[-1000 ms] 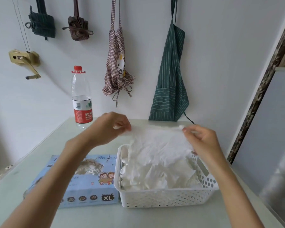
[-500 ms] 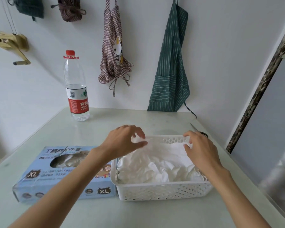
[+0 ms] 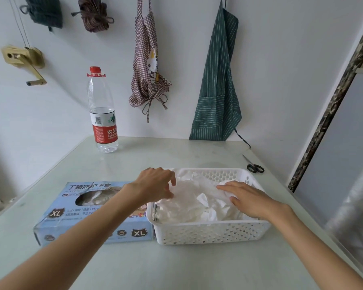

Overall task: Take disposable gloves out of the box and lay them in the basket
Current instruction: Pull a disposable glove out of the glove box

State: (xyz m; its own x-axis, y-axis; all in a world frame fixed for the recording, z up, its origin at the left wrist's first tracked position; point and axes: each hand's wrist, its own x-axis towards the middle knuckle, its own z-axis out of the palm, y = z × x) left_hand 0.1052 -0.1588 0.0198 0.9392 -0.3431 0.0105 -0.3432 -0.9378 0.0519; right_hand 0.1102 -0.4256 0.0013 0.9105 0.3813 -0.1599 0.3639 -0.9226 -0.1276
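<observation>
A: Basket [image 3: 210, 232] first. White, perforated, sitting on the pale bench [image 3: 134, 264]. What's in it?

B: A heap of white gloves [image 3: 194, 203], crumpled, filling it nearly to the rim. Topmost one lies spread over the heap.

A: Hands?

B: Left hand [image 3: 155, 184] over the basket's left rim, fingers bent down, tips on the edge of the top glove. Pinching it or only touching, I cannot tell. Right hand [image 3: 249, 198] inside the basket's right half, fingers straight and flat on the gloves, pressing, gripping nothing.

A: The box?

B: Light blue glove box [image 3: 92, 212] lying flat, its right end touching the basket's left wall. Marked XL. More gloves show through the oval opening on top. The left forearm crosses above it.

A: Anything else around the basket?

B: Water bottle [image 3: 103, 114], red cap, upright, well behind the basket and to its left, near the wall. Black-handled scissors [image 3: 253, 165] on the bench just behind the basket's far right corner. On the wall behind: a checked apron [image 3: 148, 65] and a green striped apron [image 3: 217, 84], hanging.
</observation>
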